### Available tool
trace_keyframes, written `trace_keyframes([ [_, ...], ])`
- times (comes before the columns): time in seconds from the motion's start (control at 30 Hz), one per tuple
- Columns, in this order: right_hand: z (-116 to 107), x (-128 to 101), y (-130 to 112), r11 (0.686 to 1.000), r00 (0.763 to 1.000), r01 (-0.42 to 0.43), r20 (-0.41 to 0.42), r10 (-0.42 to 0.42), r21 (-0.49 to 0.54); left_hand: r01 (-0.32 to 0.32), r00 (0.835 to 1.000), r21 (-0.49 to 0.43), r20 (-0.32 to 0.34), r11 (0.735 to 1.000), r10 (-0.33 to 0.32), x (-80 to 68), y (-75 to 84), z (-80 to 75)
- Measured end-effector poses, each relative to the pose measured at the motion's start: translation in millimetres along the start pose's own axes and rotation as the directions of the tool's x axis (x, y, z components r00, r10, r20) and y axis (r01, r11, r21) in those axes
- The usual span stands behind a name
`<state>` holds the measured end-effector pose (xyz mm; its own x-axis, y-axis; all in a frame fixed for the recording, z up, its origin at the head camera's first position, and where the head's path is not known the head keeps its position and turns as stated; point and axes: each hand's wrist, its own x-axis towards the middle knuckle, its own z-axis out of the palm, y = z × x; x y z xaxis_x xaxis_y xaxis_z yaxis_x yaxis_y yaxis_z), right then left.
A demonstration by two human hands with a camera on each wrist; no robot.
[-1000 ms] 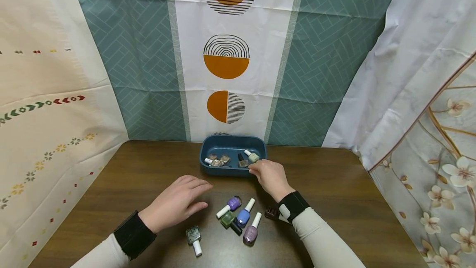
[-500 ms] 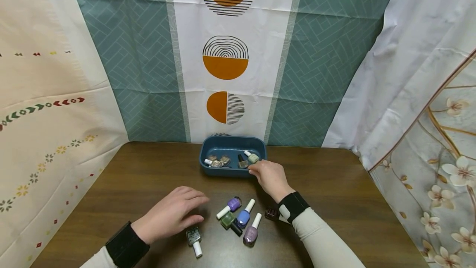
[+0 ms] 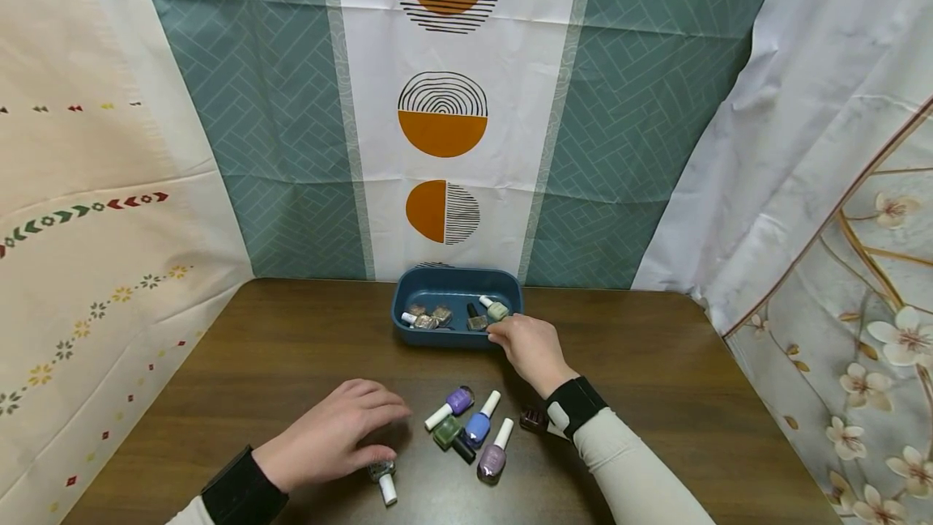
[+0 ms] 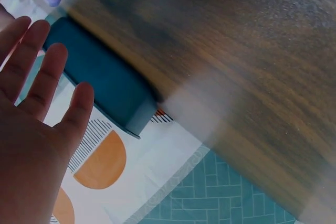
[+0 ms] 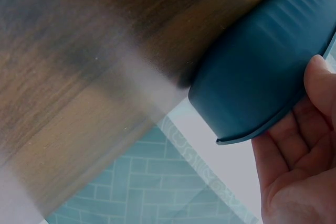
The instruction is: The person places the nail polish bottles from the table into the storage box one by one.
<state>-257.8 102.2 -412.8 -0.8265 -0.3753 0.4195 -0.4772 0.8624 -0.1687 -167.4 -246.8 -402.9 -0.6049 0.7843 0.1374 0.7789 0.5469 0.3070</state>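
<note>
1. Leftmost, my left hand (image 3: pixel 331 437) hangs palm-down over the dark wooden table (image 3: pixel 240 355), fingers spread and relaxed, gripping nothing; its fingertips cover the body of the small speckled grey nail-polish bottle with a white cap (image 3: pixel 384 482)
2. That bottle lies flat just under and towards me from those fingertips, long axis running near to far, white cap pointing at me, body away; whether my fingers touch it I cannot tell
3. My left hand is far nearer it than my right
4. Next along, a cluster of purple, blue, green and mauve polish bottles (image 3: pixel 470 428) lies just beside it, mostly slanting, white caps aimed up-right
5. Farther right, my right hand (image 3: pixel 530 349) rests on the near right rim of the dark blue oval plastic tray (image 3: pixel 415 337), thumb tip over the edge, fingers loosely curled under it
</note>
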Motion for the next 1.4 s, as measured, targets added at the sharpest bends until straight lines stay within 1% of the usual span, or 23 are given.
trace_keyframes([
  [0.2, -1, 0, -1, 1.0, 1.0, 0.009, -0.011, -0.009, -0.003, -0.004, 1.0, -0.001, 0.012, 1.0, 0.004, -5.3, 0.3, 2.7],
  [0.5, -1, -1, -1, 1.0, 1.0, 0.001, -0.003, -0.001, -0.003, 0.016, 0.998, -0.013, 0.064, 1.0, -0.015, -9.1, -2.1, 5.7],
  [0.73, 0, -1, -1, 1.0, 1.0, 0.004, -0.004, -0.004, 0.001, -0.012, 0.997, -0.014, 0.073, 1.0, 0.013, -9.5, -2.9, 9.0],
  [0.93, 0, -1, 0, 1.0, 1.0, 0.008, -0.004, -0.008, 0.004, -0.056, 0.997, 0.002, 0.048, 0.998, 0.056, -10.5, -4.5, 11.4],
  [1.07, -1, -1, 0, 1.0, 1.0, 0.012, -0.006, -0.012, -0.001, -0.076, 0.996, -0.013, 0.042, 0.997, 0.077, -11.7, -5.2, 11.5],
  [1.2, -1, -1, 0, 1.0, 1.0, 0.01, -0.009, -0.01, -0.001, -0.06, 0.996, -0.057, 0.068, 0.997, 0.063, -12.1, -6.3, 10.3],
  [1.3, 0, 0, 0, 1.0, 1.0, 0.01, -0.005, -0.01, -0.005, -0.059, 0.995, -0.059, 0.076, 0.997, 0.063, -12.5, -7.4, 10.8],
  [1.4, 0, 0, 0, 1.0, 1.0, 0.012, 0.001, -0.012, -0.013, -0.068, 0.995, -0.041, 0.076, 0.997, 0.071, -12.8, -8.6, 12.1],
])
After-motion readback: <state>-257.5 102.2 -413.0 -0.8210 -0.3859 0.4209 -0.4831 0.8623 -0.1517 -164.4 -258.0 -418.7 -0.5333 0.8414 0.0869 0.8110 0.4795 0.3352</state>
